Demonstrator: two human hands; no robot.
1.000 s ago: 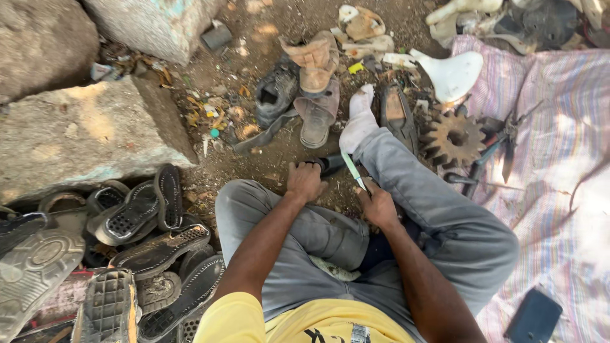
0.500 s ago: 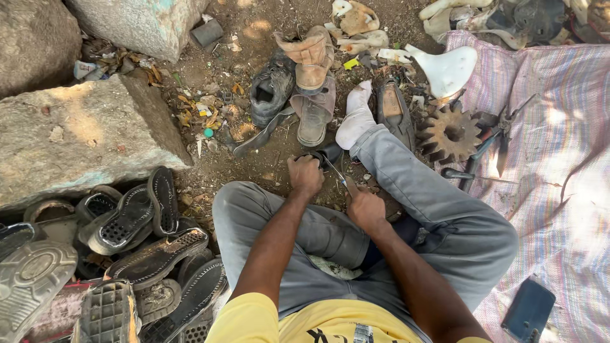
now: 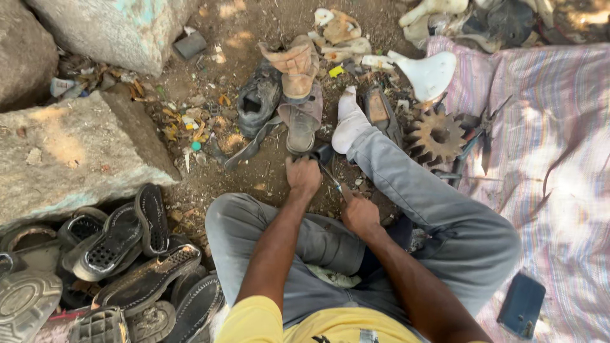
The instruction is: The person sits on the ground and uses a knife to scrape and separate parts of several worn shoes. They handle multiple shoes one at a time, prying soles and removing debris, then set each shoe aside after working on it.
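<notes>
I sit on the dirt in grey trousers, knees apart. My left hand [image 3: 304, 176] is closed on a small dark piece [image 3: 323, 153] held down on the ground in front of me. My right hand [image 3: 359, 213] grips the handle of a thin blade [image 3: 334, 180] whose tip reaches toward the dark piece. My foot in a white sock [image 3: 348, 121] stretches out just right of the hands. A worn tan sandal [image 3: 302, 124] lies right beyond my left hand.
Old shoes, a dark one [image 3: 257, 98] and a tan boot [image 3: 294, 62], lie ahead. A pile of black soles [image 3: 136, 254] sits at left below large stones [image 3: 70, 149]. A rusty gear [image 3: 436, 135], tools and a white seat [image 3: 429, 74] edge a striped cloth [image 3: 546, 159]; a dark phone [image 3: 521, 305] lies on it.
Both hands have shifted slightly forward, and the right hand has turned the blade from upright to pointing toward the piece under the left hand. The camera view has tilted a little.
</notes>
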